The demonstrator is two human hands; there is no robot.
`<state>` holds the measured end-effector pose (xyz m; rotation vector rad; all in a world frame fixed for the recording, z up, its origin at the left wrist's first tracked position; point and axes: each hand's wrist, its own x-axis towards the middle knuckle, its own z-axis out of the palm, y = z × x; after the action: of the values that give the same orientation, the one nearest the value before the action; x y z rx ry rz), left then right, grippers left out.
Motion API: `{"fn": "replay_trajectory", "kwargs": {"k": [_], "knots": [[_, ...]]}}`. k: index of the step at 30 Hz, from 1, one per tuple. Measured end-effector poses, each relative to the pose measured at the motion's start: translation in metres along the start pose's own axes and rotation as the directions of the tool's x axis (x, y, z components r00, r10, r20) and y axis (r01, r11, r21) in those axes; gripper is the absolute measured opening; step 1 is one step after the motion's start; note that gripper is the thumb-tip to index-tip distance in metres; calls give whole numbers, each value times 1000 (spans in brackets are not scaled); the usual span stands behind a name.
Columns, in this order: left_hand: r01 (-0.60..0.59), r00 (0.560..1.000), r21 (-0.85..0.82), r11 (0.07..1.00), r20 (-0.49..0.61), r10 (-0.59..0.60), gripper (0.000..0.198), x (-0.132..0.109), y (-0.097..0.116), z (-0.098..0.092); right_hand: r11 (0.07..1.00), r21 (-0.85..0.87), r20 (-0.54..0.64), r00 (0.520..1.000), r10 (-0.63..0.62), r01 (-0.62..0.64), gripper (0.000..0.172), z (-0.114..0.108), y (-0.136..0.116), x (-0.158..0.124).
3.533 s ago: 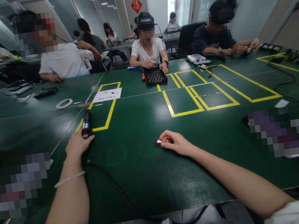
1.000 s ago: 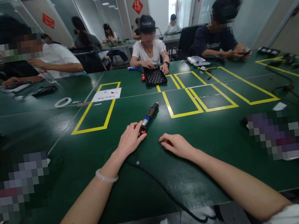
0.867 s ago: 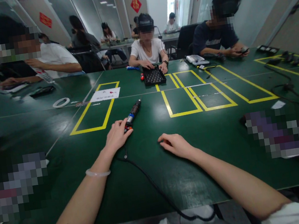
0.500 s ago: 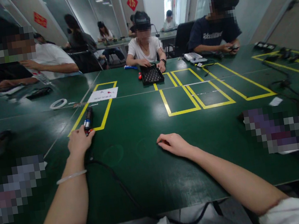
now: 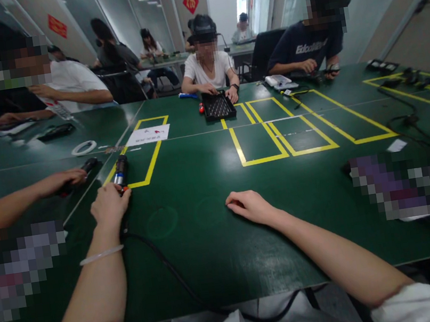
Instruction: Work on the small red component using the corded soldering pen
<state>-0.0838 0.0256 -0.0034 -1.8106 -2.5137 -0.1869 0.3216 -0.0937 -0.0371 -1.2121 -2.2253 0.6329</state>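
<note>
My left hand (image 5: 109,206) is wrapped round the near end of a dark cylindrical electric screwdriver (image 5: 120,171) with a blue band. Orange-red shows beside my fingertips. The tool lies pointing away from me, over the left side of a yellow tape outline (image 5: 154,164). A black cable (image 5: 160,255) runs from beneath my left wrist towards my lap; its far end is hidden. On the green table (image 5: 197,260), my right hand (image 5: 251,206) rests with its fingers curled together, and nothing shows in them.
At the left, another person's hand (image 5: 66,179) holds a dark tool (image 5: 89,165). A white paper sheet (image 5: 148,134) lies beyond my left hand. Across the table, a person handles a black tray (image 5: 220,107). More tape outlines (image 5: 265,160) and a blurred-out device (image 5: 392,185) are to the right.
My left hand and the electric screwdriver have shifted slightly left. The other person's arm at the left has reached further in with the dark tool. My right hand stays put.
</note>
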Motion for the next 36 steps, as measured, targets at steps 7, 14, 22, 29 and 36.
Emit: {"fn": "replay_trajectory", "kwargs": {"k": [7, 14, 22, 29, 36], "knots": [[-37, 989, 95, 995, -137, 50, 47, -9, 8, -5, 1000, -7, 0, 1000, -7, 7, 9, 0, -2, 1], [-403, 910, -473, 783, -121, 395, 37, -38, 64, 0, 1000, -4, 9, 1000, 5, -5, 9, 0, -2, 1], [-418, 461, -830, 370, 156, 873, 44, -134, 146, -5, 992, 119, -30, 999, -37, 41, 37, 1, -9, -1], [-312, 370, -897, 313, 189, 910, 58, -149, 149, -6, 985, 84, 4, 988, -152, 151, 11, 1, -12, 0], [-322, 380, -911, 258, 125, 916, 45, -147, 148, -6, 976, 213, -2, 999, -38, 38, 10, 1, -11, 2]]}}
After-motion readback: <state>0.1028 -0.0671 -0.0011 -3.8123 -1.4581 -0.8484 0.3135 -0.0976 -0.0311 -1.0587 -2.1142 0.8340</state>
